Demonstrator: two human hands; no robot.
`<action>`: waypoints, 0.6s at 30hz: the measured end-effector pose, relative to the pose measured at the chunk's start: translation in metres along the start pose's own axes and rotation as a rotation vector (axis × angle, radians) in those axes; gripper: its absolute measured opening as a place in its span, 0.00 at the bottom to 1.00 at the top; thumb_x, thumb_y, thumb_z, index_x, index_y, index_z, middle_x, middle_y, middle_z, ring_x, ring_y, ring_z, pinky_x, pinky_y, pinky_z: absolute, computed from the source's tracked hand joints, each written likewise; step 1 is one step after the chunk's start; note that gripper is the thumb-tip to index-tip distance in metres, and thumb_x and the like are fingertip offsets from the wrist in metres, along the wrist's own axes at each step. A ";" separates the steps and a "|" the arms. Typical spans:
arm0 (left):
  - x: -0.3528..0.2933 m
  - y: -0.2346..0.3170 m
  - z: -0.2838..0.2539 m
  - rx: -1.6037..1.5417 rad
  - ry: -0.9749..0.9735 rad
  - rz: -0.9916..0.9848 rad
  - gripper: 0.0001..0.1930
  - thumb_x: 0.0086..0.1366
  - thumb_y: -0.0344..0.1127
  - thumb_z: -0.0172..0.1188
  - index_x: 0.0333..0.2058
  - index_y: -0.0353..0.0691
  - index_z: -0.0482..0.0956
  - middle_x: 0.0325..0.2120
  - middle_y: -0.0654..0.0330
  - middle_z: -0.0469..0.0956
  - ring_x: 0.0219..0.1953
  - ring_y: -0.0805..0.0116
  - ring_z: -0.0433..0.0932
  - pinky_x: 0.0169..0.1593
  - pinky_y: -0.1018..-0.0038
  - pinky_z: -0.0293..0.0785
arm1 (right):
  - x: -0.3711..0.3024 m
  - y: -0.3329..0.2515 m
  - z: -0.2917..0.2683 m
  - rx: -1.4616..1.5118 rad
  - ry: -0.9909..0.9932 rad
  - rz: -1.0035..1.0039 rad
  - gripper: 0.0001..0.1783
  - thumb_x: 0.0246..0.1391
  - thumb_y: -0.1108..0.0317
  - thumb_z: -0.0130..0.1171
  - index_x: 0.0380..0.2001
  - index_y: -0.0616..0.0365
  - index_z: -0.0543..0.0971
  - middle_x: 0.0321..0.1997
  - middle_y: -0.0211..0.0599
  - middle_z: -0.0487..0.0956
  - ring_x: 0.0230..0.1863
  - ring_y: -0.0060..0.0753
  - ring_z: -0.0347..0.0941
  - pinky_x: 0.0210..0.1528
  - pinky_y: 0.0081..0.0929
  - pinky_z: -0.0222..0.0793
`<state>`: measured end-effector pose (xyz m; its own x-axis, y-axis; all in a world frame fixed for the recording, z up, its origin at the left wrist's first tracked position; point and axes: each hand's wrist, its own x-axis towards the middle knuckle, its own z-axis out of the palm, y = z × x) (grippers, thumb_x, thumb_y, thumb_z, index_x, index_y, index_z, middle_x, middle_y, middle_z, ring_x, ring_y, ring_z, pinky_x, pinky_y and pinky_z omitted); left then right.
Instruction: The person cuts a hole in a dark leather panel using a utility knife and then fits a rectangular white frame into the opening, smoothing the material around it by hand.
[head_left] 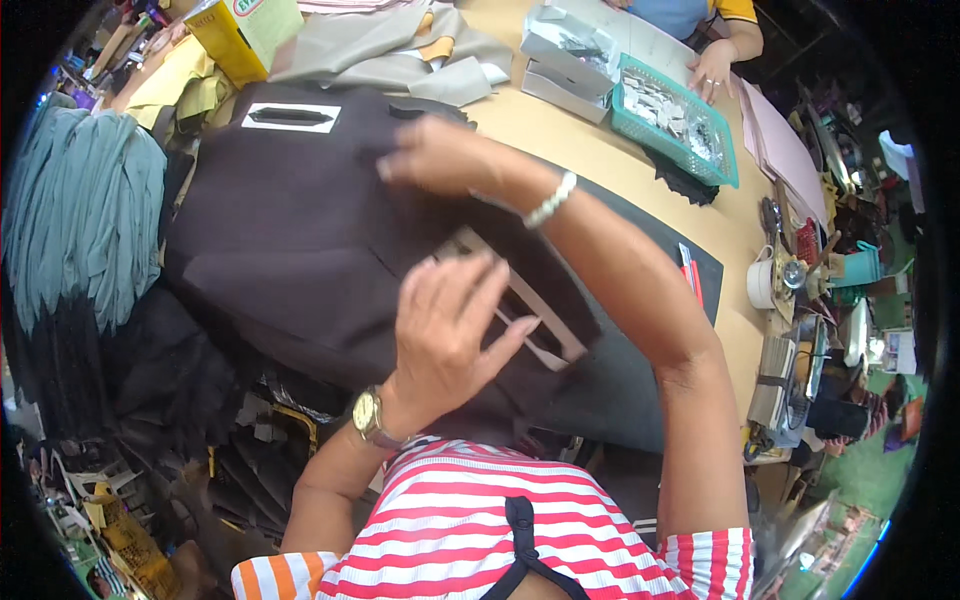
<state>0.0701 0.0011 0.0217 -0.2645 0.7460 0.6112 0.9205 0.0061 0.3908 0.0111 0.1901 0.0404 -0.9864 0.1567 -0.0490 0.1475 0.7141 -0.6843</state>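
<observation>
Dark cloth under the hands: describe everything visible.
The dark cloth looks matte, brownish-black and softly creased, spread over the table; whether it is one piece is unclear. A white rectangle with a dark, pointed slot shape lies near its far left edge; a similar pale frame sits diagonally, nearer the person. The left hand overlaps that frame; the right hand, blurred, is farther over, contact unclear.

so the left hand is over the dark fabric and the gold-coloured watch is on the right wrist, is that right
Not quite: the head view shows the gold-coloured watch on the left wrist, not the right. The left hand is over the dark fabric, as you said.
</observation>
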 end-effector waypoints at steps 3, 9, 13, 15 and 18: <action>0.047 -0.008 -0.011 0.164 0.143 0.016 0.44 0.46 0.49 0.71 0.57 0.30 0.63 0.54 0.44 0.66 0.57 0.46 0.65 0.59 0.56 0.60 | 0.015 -0.051 -0.059 0.343 0.362 0.283 0.24 0.51 0.49 0.57 0.32 0.64 0.78 0.30 0.44 0.78 0.29 0.36 0.75 0.34 0.33 0.73; 0.169 -0.037 0.007 0.358 0.708 0.358 0.31 0.53 0.23 0.52 0.59 0.32 0.61 0.55 0.43 0.66 0.57 0.41 0.64 0.61 0.52 0.60 | 0.004 -0.030 -0.195 1.246 0.636 -0.290 0.05 0.57 0.70 0.50 0.35 0.58 0.73 0.26 0.35 0.76 0.25 0.31 0.75 0.25 0.27 0.72; 0.191 -0.051 -0.016 0.391 0.533 0.352 0.24 0.54 0.22 0.51 0.53 0.32 0.69 0.48 0.44 0.73 0.50 0.48 0.74 0.54 0.60 0.70 | -0.070 -0.005 -0.241 1.092 0.940 -0.444 0.06 0.57 0.68 0.52 0.38 0.55 0.73 0.33 0.39 0.79 0.36 0.36 0.77 0.43 0.41 0.75; 0.188 -0.067 -0.026 0.415 0.490 0.357 0.24 0.54 0.21 0.51 0.53 0.33 0.69 0.50 0.44 0.73 0.51 0.47 0.73 0.54 0.60 0.70 | -0.110 0.005 -0.237 1.019 1.045 -0.317 0.08 0.55 0.69 0.55 0.38 0.56 0.74 0.33 0.38 0.78 0.36 0.34 0.77 0.42 0.40 0.76; 0.180 -0.068 -0.013 0.438 0.483 0.443 0.21 0.55 0.20 0.53 0.47 0.45 0.78 0.37 0.55 0.81 0.37 0.59 0.81 0.41 0.68 0.76 | -0.201 0.053 -0.233 0.794 1.170 -0.113 0.10 0.54 0.69 0.56 0.40 0.56 0.74 0.33 0.38 0.78 0.37 0.34 0.77 0.42 0.39 0.76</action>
<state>-0.0442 0.1260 0.1137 0.1498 0.3693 0.9172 0.9724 0.1129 -0.2042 0.2335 0.3550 0.1835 -0.3038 0.8712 0.3857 -0.3924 0.2545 -0.8839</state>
